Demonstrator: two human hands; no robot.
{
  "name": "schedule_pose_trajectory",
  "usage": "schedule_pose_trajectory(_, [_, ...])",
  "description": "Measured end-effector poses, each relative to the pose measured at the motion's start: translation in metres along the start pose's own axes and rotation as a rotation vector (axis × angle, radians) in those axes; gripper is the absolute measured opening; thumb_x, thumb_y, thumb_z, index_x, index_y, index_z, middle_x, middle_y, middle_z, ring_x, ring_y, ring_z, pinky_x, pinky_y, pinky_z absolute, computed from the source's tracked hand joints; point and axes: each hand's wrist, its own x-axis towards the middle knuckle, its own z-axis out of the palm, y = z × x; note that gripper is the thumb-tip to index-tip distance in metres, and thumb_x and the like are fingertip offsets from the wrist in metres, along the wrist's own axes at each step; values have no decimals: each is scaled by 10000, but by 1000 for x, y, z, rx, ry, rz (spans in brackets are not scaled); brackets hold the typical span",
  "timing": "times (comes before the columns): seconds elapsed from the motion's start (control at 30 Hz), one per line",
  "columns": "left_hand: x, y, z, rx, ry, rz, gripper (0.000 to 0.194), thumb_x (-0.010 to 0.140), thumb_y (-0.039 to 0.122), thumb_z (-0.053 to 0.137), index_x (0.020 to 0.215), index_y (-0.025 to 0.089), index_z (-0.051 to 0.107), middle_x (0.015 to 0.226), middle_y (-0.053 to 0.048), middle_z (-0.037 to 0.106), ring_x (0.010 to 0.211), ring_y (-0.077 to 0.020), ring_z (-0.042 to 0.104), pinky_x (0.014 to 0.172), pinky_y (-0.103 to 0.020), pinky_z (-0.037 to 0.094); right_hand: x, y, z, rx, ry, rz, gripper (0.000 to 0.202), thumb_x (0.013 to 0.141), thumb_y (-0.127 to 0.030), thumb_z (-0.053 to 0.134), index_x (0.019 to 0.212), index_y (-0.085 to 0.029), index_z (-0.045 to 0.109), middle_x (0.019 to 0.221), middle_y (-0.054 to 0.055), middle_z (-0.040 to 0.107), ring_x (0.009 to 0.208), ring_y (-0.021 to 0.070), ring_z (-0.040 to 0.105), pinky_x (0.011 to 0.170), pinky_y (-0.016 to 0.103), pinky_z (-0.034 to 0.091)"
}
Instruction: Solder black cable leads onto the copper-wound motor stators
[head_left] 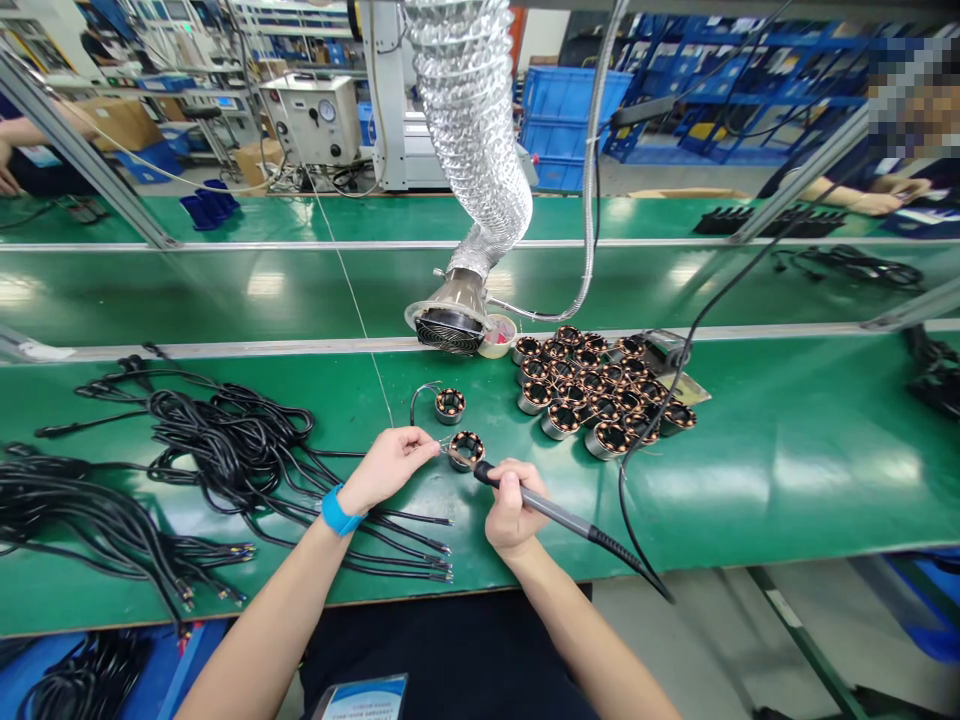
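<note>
My right hand [517, 508] grips a soldering iron [555, 511] with a grey and black handle. The iron's tip reaches the copper-wound motor stator [466, 451] standing on the green bench. My left hand [394, 465], with a blue band on the wrist, is closed in a pinch at the stator's left side. Thin solder wire [349, 285] runs down from above to this hand; fine leads show at the fingertips, partly hidden. Just behind stands a second stator [450, 405] with a short black cable attached.
Several stators [585, 385] are grouped at the right. Black cables [225, 440] lie in bundles on the left. A fume extractor [450, 325] on a foil duct hangs behind my hands, beside a tape roll [497, 337]. The iron's cord [626, 500] loops at the right. Other people work across the bench.
</note>
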Motion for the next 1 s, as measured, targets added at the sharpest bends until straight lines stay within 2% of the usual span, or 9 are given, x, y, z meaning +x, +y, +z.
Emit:
schedule_pose_trajectory(0.4, [2, -1, -1, 4, -7, 3, 356, 835, 483, 626, 769, 134, 617, 504, 75, 377, 447, -69, 286, 424, -205, 206, -1, 0, -4, -127, 8, 29, 273, 896, -237, 417, 721, -199, 623, 610, 9, 573, 621, 187, 618, 631, 343, 502])
schedule_pose_trajectory(0.67, [1, 0, 0, -6, -17, -18, 381, 836, 513, 608, 782, 135, 618, 486, 82, 362, 423, -70, 293, 416, -208, 209, 0, 1, -4, -133, 17, 13, 264, 909, -233, 422, 741, -199, 622, 653, 16, 594, 651, 188, 633, 623, 331, 506])
schedule_pose_trajectory(0.8, [1, -2, 0, -17, -27, -28, 404, 840, 535, 599, 788, 135, 615, 505, 86, 349, 424, -62, 279, 410, -198, 197, 4, -1, -1, -153, -22, 47, 216, 933, -220, 434, 870, -195, 640, 748, 26, 634, 696, 181, 644, 645, 323, 514])
schedule_pose_trajectory(0.93, [1, -4, -2, -55, -42, -59, 415, 836, 554, 602, 799, 141, 607, 516, 93, 327, 429, -56, 241, 401, -188, 174, 15, -6, 4, -130, -124, 66, 189, 952, -181, 454, 1035, -207, 623, 829, 23, 644, 728, 160, 629, 701, 321, 521])
schedule_pose_trajectory(1.0, [1, -3, -4, -52, -44, -59, 398, 814, 540, 636, 818, 142, 609, 548, 82, 375, 446, -56, 273, 404, -181, 192, 19, -8, 7, -158, -167, 47, 203, 949, -167, 474, 1085, -217, 616, 896, 34, 643, 809, 168, 627, 769, 338, 525])
